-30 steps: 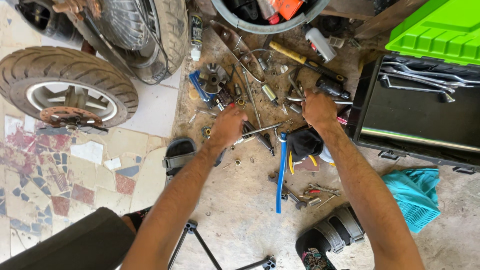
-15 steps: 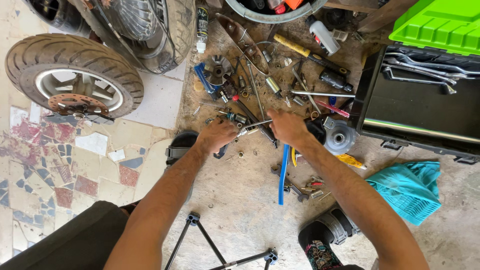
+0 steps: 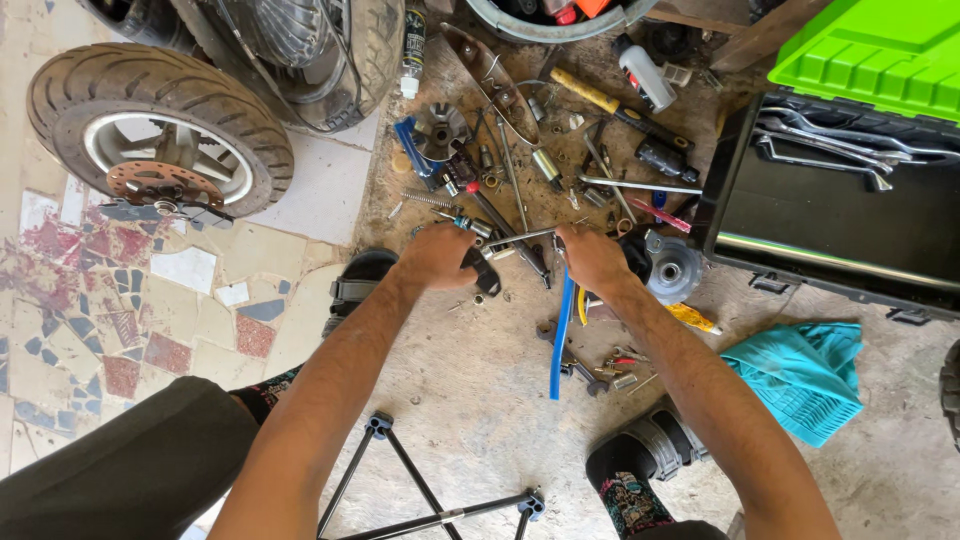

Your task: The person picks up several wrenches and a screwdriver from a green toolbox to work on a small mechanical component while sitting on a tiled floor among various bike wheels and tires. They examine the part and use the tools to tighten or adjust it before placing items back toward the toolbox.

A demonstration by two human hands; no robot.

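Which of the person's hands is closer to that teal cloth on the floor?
The right hand. The teal cloth lies on the ground below and to its right in the picture, beside the right forearm. The left hand is farther off, on the other side of the right hand.

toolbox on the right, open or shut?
Open. The black toolbox shows its bare dark inside, with wrenches lying along its upper edge, and the green lid is swung back above it.

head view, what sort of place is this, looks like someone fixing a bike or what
Probably a small, informal motorbike or scooter repair spot, worked on the ground. A detached black-tyred wheel with a brake disc lies on the mosaic tile floor, loose metal tools and parts litter the concrete, and an open black toolbox with a green lid holds wrenches.
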